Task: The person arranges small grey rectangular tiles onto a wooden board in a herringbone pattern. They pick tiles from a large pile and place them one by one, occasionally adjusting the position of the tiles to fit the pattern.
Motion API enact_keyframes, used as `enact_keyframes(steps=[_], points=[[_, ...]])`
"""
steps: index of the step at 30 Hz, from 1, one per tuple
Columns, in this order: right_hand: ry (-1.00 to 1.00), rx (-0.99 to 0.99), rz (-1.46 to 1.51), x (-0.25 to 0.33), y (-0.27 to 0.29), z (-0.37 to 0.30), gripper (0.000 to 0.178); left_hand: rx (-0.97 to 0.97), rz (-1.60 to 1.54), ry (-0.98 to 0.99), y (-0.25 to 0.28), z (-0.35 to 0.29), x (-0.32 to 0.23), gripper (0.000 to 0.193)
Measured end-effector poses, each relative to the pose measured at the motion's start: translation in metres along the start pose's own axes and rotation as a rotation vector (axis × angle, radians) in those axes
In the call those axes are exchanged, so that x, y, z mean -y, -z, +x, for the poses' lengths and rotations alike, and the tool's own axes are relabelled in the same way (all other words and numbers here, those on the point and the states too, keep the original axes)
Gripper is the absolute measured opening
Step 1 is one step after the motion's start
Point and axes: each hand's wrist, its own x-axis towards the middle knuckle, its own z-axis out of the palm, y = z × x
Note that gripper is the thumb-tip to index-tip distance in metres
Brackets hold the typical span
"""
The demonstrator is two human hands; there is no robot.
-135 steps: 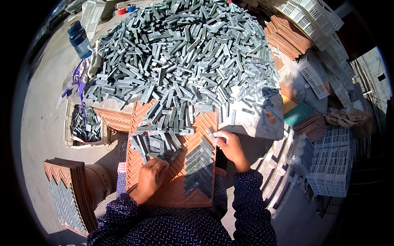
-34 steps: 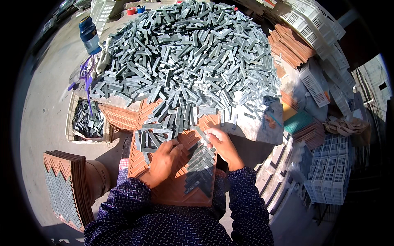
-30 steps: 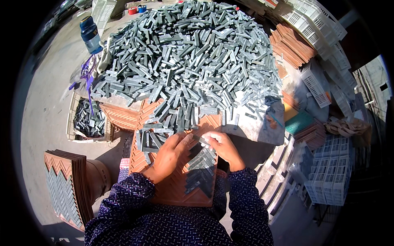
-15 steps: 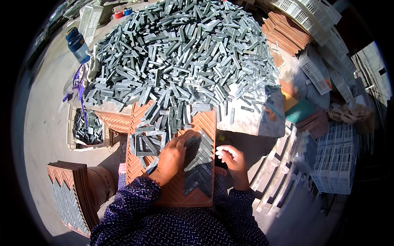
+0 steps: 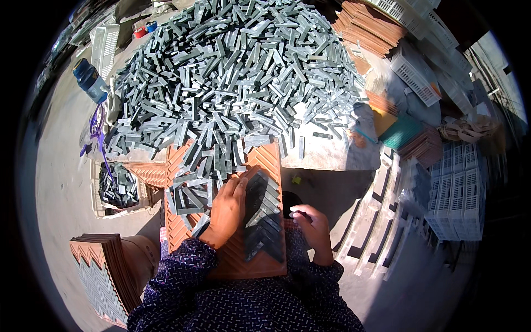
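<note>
A terracotta-coloured mould board (image 5: 257, 268) with herringbone grooves lies before me, its far end against a heap of loose grey stone strips (image 5: 232, 72). Dark grey strips (image 5: 265, 229) fill part of its right side in a slanting pattern. Loose strips (image 5: 191, 196) lie scattered over its upper left. My left hand (image 5: 225, 213) rests on the middle of the board, fingers stretched forward and held together beside the laid strips; what lies beneath them is hidden. Just off the board's right edge, my right hand (image 5: 314, 229) has curled, pale-tipped fingers. Whether anything is between them cannot be made out.
At lower left stands a stack of boards (image 5: 105, 276), the outer one set with strips. A crate of strips (image 5: 119, 185) sits left of the table, a blue bottle (image 5: 90, 82) beyond it. Wooden pallet slats (image 5: 370, 216) and white crates (image 5: 456, 191) are at right.
The left hand has gone from a bent grip to stretched fingers on the board. The right hand has curled further and dipped slightly. The whole view has shifted a little.
</note>
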Motion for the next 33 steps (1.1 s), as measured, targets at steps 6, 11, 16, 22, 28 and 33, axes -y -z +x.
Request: enact_keyframes(steps=[6, 11, 16, 22, 28, 33], points=[[0.033, -0.021, -0.051, -0.006, 0.000, -0.004, 0.016, 0.205, 0.314, -0.074, -0.014, -0.030, 0.003, 0.070], [0.109, 0.070, -0.003, 0.008, -0.009, 0.020, 0.015, 0.199, 0.308, -0.176, -0.009, -0.028, 0.010, 0.067], [0.253, 0.082, -0.073, 0.027, -0.031, 0.067, 0.013, 0.223, 0.330, -0.173, -0.006, -0.030, 0.009, 0.067], [0.574, -0.080, -0.508, 0.031, -0.052, 0.127, 0.015, 0.192, 0.402, -0.190, -0.011, -0.027, 0.007, 0.066], [0.739, -0.113, -0.794, 0.028, -0.060, 0.176, 0.029, 0.060, 0.194, -0.251, 0.001, -0.002, 0.011, 0.049], [0.649, 0.012, -0.849, 0.041, -0.055, 0.176, 0.019, -0.071, 0.252, -0.198, 0.000, 0.028, 0.040, 0.035]])
